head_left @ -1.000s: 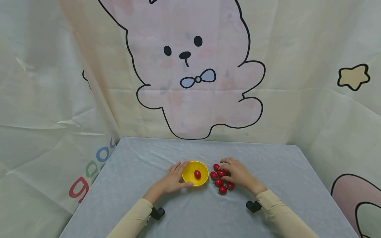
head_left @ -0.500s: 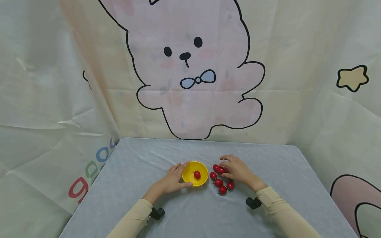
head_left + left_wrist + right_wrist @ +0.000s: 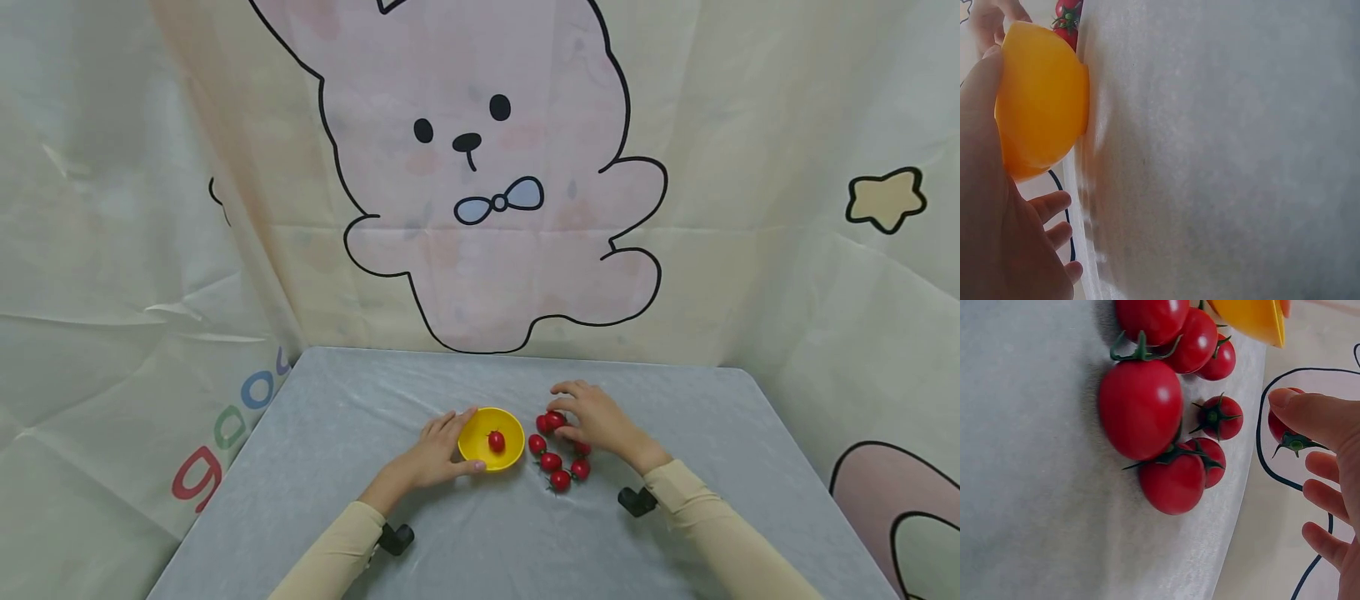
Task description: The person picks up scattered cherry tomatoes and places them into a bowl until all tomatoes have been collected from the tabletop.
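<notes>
A small yellow bowl (image 3: pixel 472 454) stands on the table, held at its left side between the thumb and fingers of my left hand (image 3: pixel 438 450). Inside the bowl lies one cherry tomato (image 3: pixel 497 442). My right hand (image 3: pixel 600 421) pinches another cherry tomato (image 3: pixel 1279 428) between thumb and fingertips, and the right wrist view shows it raised off the table. Several more cherry tomatoes (image 3: pixel 551 462) with green stalks lie loose between the bowl and my right hand. The left wrist view shows the bowl's outer wall (image 3: pixel 1041 100) with my thumb against it.
A grey-blue cloth covers the table (image 3: pixel 480 542). Behind it hangs a cream curtain (image 3: pixel 705 275) with a cartoon animal. Black camera mounts (image 3: pixel 637 502) sit at both wrists.
My right hand has moved slightly away from me and up, lifting a cherry tomato from the group. My left hand and the bowl stay in place.
</notes>
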Tool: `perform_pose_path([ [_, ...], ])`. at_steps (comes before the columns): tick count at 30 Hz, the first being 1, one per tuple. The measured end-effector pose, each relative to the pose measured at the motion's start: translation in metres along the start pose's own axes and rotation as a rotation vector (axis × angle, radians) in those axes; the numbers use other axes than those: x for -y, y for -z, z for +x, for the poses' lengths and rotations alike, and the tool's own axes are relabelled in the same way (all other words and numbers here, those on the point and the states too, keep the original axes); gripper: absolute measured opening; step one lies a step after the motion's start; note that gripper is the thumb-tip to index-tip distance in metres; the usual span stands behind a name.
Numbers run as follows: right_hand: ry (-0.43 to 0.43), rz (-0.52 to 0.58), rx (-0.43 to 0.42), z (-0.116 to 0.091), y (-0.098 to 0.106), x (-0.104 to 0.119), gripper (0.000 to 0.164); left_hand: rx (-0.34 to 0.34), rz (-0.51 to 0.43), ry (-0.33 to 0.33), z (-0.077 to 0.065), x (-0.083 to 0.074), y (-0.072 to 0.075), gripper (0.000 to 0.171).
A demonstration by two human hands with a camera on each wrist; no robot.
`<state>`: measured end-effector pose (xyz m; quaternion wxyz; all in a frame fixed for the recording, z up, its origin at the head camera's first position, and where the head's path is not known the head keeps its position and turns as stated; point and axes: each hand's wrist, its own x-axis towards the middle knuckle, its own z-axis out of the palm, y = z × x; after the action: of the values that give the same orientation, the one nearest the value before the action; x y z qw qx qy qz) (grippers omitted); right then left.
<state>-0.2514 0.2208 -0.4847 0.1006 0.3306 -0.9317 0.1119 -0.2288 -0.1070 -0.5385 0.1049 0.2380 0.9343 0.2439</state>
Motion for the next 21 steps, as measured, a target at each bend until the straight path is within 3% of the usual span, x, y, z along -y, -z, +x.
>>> perform_pose_path([
  [21,-0.006,-0.045,0.056,0.017,0.009,0.013,0.033,-0.012,0.013,-0.017,0.001,0.002,-0.001,0.099],
])
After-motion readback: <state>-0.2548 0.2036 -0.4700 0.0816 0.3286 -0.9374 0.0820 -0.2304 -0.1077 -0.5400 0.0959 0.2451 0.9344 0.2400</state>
